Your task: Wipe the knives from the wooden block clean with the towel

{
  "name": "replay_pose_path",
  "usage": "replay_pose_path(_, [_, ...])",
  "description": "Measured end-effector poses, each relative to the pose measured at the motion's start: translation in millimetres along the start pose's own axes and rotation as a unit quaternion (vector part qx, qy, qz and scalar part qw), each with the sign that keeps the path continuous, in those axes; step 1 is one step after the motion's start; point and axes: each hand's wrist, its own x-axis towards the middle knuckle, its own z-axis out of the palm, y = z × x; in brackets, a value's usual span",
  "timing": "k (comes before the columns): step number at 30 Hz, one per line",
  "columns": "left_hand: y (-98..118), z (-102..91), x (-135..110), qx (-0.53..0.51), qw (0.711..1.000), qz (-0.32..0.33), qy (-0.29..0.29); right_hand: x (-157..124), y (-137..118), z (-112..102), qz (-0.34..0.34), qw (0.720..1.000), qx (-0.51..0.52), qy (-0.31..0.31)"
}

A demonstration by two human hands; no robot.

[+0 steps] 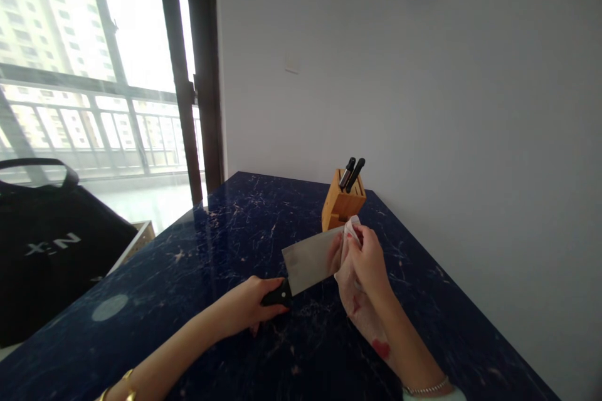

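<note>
My left hand [251, 306] is closed round the black handle of a cleaver [308, 260], whose broad steel blade stands on edge above the dark blue marble table [226, 244]. My right hand [367, 260] presses a white cloth with red marks [360, 310] against the far end of the blade, fingers pinched on the cloth. The cloth hangs down under that hand toward the table.
A wooden knife block [342, 203] with two black-handled knives stands at the back of the table by the white wall. A black bag [51, 244] sits to the left. Large windows and a dark door frame [197, 69] fill the left background.
</note>
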Motion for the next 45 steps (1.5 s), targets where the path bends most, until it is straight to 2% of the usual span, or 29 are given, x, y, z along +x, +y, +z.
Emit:
replay_pose_path(4, [-1, -1.0, 1, -0.009, 1.000, -0.006, 0.000, -9, -13, 8, -0.033, 0.999, 0.021, -0.038])
replay_pose_path(8, [-2, -1.6, 1, -0.019, 1.000, -0.014, 0.003, -29, -42, 20, -0.090, 0.989, 0.025, -0.111])
replay_pose_path(11, [-2, -1.3, 2, -0.019, 1.000, -0.013, 0.006, -43, -63, 26, -0.107, 0.979, 0.025, -0.171])
replay_pose_path(17, [-2, -0.9, 2, -0.020, 1.000, -0.006, 0.013, -57, -84, 31, -0.069, 0.970, 0.015, -0.232])
replay_pose_path(23, [-4, 0.3, 3, -0.037, 0.999, -0.016, 0.008, -53, -80, 19, 0.008, 0.944, -0.019, -0.329])
replay_pose_path(26, [-5, 0.4, 3, -0.039, 0.999, -0.023, 0.005, -53, -78, 22, 0.011, 0.952, -0.014, -0.307])
replay_pose_path(28, [-4, -0.6, 3, -0.028, 0.999, -0.021, 0.000, -55, -80, 27, -0.018, 0.965, -0.011, -0.261])
replay_pose_path(30, [-1, -2.0, 2, -0.011, 1.000, -0.014, -0.003, -56, -83, 30, -0.046, 0.969, -0.009, -0.244])
replay_pose_path(33, [3, -3.4, 1, 0.007, 1.000, -0.004, -0.009, -55, -87, 26, -0.049, 0.961, -0.015, -0.272])
replay_pose_path(38, [5, -2.8, 0, 0.040, 0.999, 0.017, -0.002, -51, -85, 13, -0.005, 0.948, -0.038, -0.316])
replay_pose_path(42, [2, -2.4, 0, 0.019, 1.000, 0.006, 0.002, -54, -77, 15, 0.006, 0.937, -0.048, -0.347])
replay_pose_path(45, [-1, -2.6, 0, -0.010, 1.000, -0.007, -0.002, -54, -77, 21, 0.002, 0.949, -0.029, -0.313])
